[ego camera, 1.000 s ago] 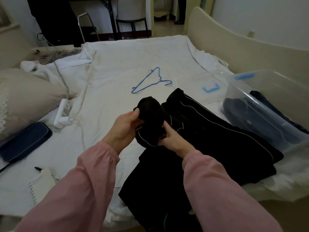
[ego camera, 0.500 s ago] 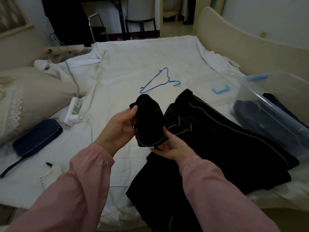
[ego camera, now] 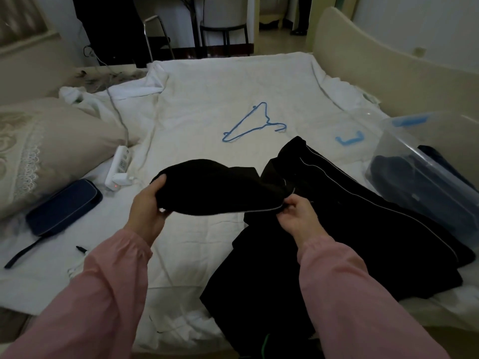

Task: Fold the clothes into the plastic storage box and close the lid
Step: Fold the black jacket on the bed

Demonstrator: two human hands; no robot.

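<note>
Left hand and right hand apart, fingers curled in grip.

A white-sheeted bed carries a blue hanger at centre, a pillow and a navy pouch at left, and a black garment and a clear box at right.

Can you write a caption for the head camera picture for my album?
Left hand and right hand hold a black garment above the bed, storage box nearby.
</note>
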